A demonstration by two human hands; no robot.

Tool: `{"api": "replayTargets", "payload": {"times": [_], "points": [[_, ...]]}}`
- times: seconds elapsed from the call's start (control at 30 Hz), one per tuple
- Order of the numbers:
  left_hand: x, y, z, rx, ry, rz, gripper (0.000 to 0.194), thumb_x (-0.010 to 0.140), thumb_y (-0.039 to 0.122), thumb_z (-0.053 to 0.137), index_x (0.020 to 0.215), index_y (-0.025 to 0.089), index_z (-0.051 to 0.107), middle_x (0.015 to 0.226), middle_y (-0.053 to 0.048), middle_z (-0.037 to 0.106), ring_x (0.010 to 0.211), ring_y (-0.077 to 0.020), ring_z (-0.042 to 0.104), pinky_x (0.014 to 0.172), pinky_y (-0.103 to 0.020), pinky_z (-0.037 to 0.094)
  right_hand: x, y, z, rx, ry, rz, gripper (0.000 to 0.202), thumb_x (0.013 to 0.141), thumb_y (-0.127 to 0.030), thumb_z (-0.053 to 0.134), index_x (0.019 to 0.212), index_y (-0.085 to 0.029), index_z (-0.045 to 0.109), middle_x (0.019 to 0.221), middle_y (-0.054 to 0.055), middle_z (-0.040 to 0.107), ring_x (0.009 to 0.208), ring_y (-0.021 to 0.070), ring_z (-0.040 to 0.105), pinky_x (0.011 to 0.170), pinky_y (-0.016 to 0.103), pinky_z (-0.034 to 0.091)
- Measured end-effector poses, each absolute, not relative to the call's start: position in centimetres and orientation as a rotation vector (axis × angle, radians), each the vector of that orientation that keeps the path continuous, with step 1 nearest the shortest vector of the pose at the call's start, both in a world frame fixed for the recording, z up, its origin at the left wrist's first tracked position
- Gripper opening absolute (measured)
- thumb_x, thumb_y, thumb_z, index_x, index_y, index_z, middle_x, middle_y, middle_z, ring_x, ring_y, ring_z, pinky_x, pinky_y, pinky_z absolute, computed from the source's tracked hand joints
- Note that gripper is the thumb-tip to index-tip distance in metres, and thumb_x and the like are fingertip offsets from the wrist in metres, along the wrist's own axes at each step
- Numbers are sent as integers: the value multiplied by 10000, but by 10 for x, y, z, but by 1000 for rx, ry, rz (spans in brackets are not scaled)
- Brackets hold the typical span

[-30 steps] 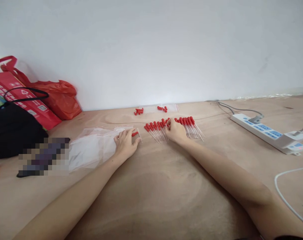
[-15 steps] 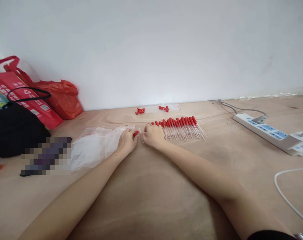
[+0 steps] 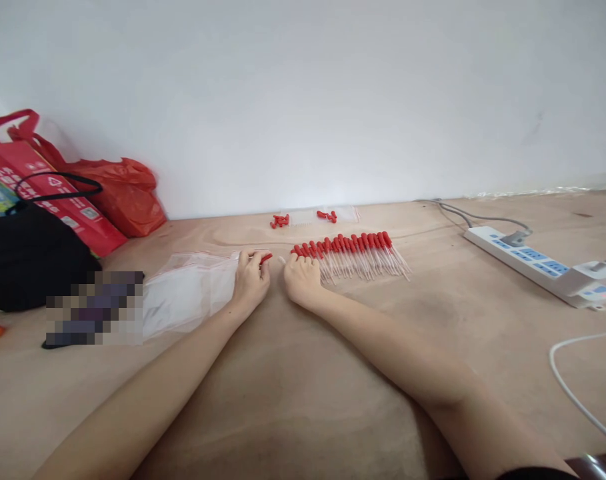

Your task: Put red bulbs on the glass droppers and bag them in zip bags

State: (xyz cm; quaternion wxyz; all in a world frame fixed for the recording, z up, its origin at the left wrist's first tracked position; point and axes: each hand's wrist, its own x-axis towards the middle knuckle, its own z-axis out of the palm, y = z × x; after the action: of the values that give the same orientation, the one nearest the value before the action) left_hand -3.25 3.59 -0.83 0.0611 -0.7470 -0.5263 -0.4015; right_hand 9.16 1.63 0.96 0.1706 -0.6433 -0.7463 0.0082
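Observation:
My left hand [image 3: 251, 279] is closed, pinching a red rubber bulb [image 3: 266, 258] between thumb and fingers. Just across from it my right hand [image 3: 303, 279] is closed round a thin clear tube; only the tube's pale end [image 3: 281, 261] sticks out toward the bulb. Tube and bulb are apart. To the right of that hand lies a row of red-capped droppers [image 3: 365, 252], bulbs toward the wall and clear stems toward me. Loose red bulbs [image 3: 279, 221] sit farther back, and a few more red bulbs [image 3: 327, 216] rest on a clear bag [image 3: 351, 215].
Flat clear zip bags [image 3: 183, 293] lie left of my left hand. Beyond them are a blurred-out dark object [image 3: 95, 310], a black bag [image 3: 33, 260] and a red plastic bag [image 3: 125, 197]. A white power strip [image 3: 517, 257] with cables lies at right, and a wall [image 3: 303, 107] stands behind.
My hands have moved slightly apart. The tube, upright between them before, now points its end toward the left hand. The red bulb has shifted a little up and left.

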Motion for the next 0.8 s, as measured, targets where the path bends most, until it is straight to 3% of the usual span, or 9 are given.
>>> {"api": "replayTargets", "payload": {"times": [0.23, 0.43, 0.8], "points": [[-17, 15, -1, -2493, -1366, -1211, 120, 816, 240, 474, 814, 161, 564, 779, -33, 553, 721, -146, 553, 664, -269, 477, 162, -17, -2, -1571, -2277, -151, 264, 753, -99, 405, 975, -115, 548, 977, 159, 532, 897, 254, 469, 717, 362, 309], [10, -13, -2, -2846, -1167, -1040, 100, 851, 230, 448, 865, 174, 529, 801, -21, 614, 744, -150, 586, 673, -268, 463, 227, -40, -19, -1294, -2183, -81, 238, 841, -163, 354, 976, -165, 551, 879, 76, 548, 819, 171, 494, 731, 316, 285], [16, -20, -3, -2950, -1059, -1070, 166, 879, 206, 397, 907, 159, 554, 809, -39, 625, 738, -143, 594, 668, -249, 462, 221, -43, -14, -1173, -2292, -75, 217, 855, -188, 377, 928, -173, 580, 889, 59, 588, 796, 148, 497, 744, 325, 232]]}}
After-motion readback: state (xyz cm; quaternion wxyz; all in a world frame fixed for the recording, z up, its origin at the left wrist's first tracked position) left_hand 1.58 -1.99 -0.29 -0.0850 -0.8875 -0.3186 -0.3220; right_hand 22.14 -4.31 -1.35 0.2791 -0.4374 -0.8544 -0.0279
